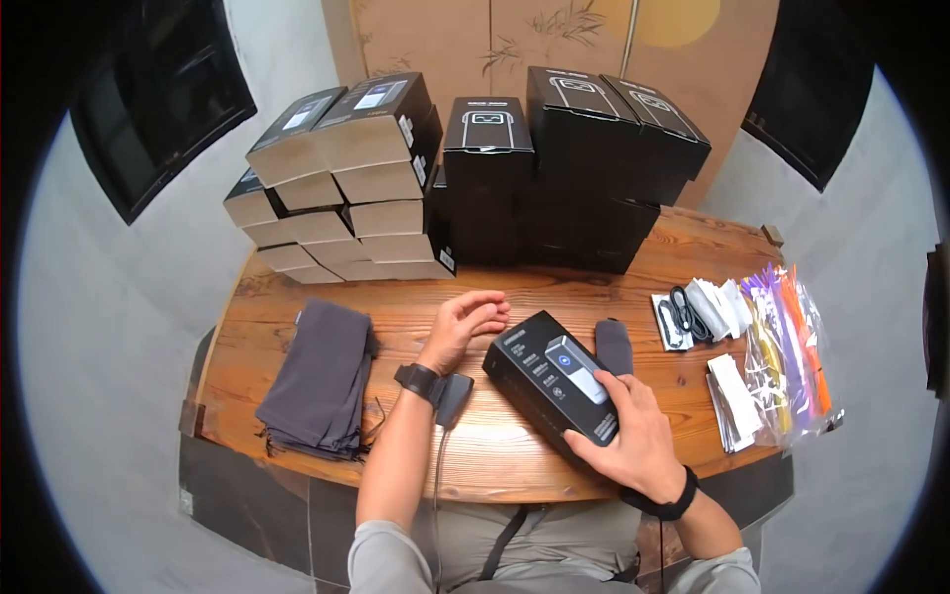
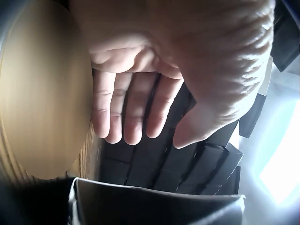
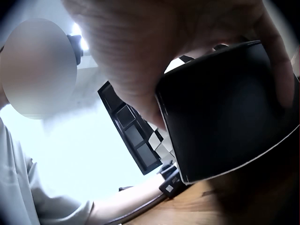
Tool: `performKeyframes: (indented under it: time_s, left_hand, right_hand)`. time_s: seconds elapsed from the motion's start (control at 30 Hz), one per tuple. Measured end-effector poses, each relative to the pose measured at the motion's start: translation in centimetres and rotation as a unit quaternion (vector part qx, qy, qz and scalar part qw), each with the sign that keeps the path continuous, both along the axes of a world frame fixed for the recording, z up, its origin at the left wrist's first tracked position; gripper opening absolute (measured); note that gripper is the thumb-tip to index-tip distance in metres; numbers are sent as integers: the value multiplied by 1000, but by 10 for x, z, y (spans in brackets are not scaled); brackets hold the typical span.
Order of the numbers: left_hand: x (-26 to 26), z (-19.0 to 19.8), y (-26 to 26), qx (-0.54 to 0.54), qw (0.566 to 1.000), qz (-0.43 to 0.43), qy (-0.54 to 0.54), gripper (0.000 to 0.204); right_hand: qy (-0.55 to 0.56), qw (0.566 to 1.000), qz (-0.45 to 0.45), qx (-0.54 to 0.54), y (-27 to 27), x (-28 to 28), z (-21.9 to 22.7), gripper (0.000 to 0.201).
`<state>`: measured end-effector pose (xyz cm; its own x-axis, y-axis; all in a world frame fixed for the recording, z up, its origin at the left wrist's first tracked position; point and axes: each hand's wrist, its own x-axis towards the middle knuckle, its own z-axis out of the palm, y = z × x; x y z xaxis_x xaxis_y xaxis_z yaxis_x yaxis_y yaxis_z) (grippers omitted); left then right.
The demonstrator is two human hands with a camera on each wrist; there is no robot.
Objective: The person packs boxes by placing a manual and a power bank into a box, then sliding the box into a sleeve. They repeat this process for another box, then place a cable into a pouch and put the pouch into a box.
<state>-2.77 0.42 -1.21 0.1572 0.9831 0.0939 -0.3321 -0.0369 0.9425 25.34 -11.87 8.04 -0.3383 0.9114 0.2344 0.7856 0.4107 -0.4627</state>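
Note:
In the head view a black printed box (image 1: 539, 381) lies tilted at the middle front of the table, a device pictured on its face. My right hand (image 1: 633, 441) grips its near end, thumb on one side and fingers over the other; in the right wrist view the hand (image 3: 197, 28) spans the box's dark end (image 3: 225, 112). My left hand (image 1: 465, 327) is off the box at its far left, fingers loosely bent and holding nothing. The left wrist view shows that hand (image 2: 140, 84) with fingers extended, above the box's edge (image 2: 159, 206).
Stacked boxes (image 1: 346, 213) and black boxes (image 1: 594, 188) stand along the back of the wooden table (image 1: 475, 465). Grey cloth pouches (image 1: 317, 376) lie left, another pouch (image 1: 614, 346) beside the box. Cables (image 1: 688, 315), white packets (image 1: 732, 401) and colourful strips in plastic (image 1: 792, 346) lie right.

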Motion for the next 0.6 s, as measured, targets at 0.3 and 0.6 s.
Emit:
performKeyframes:
  time_s: [0.3, 0.6]
  left_hand:
    - [4, 5, -13, -4, 999, 29, 23, 37]
    - [4, 3, -9, 2, 997, 22, 68, 50]
  right_hand:
    - [136, 968, 125, -168, 17, 12, -9, 79]
    - [309, 912, 62, -264, 123, 19, -45, 70]
